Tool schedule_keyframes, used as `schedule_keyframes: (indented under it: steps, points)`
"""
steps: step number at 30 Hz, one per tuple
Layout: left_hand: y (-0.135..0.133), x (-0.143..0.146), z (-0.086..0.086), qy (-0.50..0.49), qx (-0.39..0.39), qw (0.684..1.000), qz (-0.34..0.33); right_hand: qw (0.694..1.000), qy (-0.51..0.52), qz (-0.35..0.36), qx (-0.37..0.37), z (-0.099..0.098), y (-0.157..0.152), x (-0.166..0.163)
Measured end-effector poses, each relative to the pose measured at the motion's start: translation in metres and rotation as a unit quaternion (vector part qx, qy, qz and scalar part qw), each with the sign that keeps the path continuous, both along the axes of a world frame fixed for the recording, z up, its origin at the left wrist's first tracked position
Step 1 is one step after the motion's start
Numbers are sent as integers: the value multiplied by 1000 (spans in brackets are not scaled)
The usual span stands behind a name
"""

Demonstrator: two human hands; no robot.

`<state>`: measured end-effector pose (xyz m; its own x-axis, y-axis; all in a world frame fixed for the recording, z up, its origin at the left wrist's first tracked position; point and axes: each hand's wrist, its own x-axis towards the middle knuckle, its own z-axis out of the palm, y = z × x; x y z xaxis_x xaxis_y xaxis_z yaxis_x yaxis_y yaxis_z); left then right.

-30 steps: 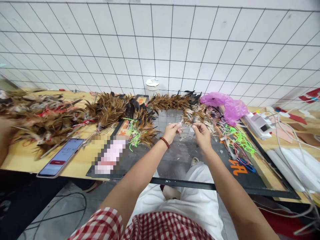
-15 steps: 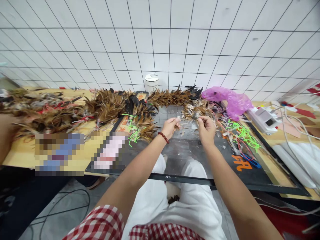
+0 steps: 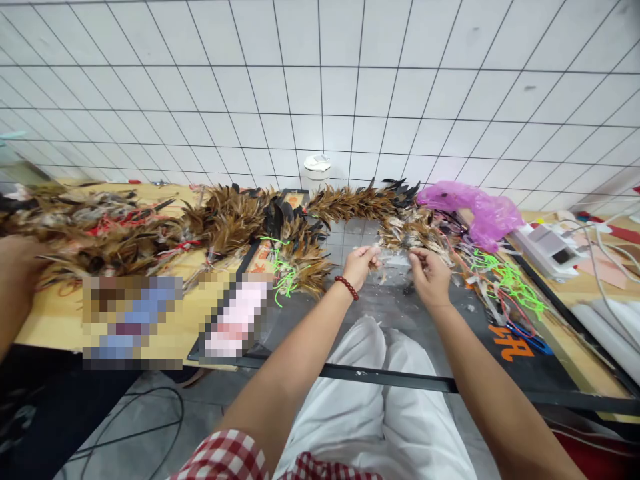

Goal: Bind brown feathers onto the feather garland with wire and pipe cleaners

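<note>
My left hand point(image 3: 363, 267), with a dark red bead bracelet point(image 3: 346, 287) at the wrist, is closed in a pinch on a small brownish feather point(image 3: 376, 257). To its right my right hand point(image 3: 431, 272) is also closed, thumb against fingers; what lies between them is too small to name. Just behind the hands lies a pile of loose brown and pale feathers point(image 3: 411, 233). Both hands hover over the dark board point(image 3: 385, 310), which is dotted with white bits of fluff. A bundle of brown feathers point(image 3: 305, 257) lies left of my left hand, near bright green strings point(image 3: 284, 270).
Long rows of brown feathers point(image 3: 357, 201) run along the back. A pink plastic bag point(image 3: 480, 210), a white box-like device point(image 3: 547, 250), more green strings point(image 3: 507, 280) and blue-handled scissors point(image 3: 535, 341) are at right. Another person's hand point(image 3: 20, 270) is at far left among feathers.
The view has shifted, so everything sits further right and slightly lower. Both my hands stay pinched over the board. The other person's hand has come more into view by the feathers.
</note>
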<state>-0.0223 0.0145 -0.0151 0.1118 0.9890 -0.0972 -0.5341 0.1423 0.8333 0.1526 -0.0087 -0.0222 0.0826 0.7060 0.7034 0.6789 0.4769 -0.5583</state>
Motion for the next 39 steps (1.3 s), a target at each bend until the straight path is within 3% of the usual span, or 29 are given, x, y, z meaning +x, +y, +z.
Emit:
schedule_keyframes:
  steps: [4,8,15,25,39]
  points:
    - [1,1,-3,5,13,1000,-4,993,-114,12,13,3,-5,-2]
    - [2,1,-5,-3,15,1000,-6,988,-145,32,34,4,-7,-5]
    - [1,4,-7,34,23,999,-3,987,-150,41,24,0,-7,-9]
    - [5,11,-19,168,90,982,6,992,-127,5,-5,1,-6,-4]
    - [1,5,-9,104,53,993,-2,999,-36,14,-22,5,-1,-18]
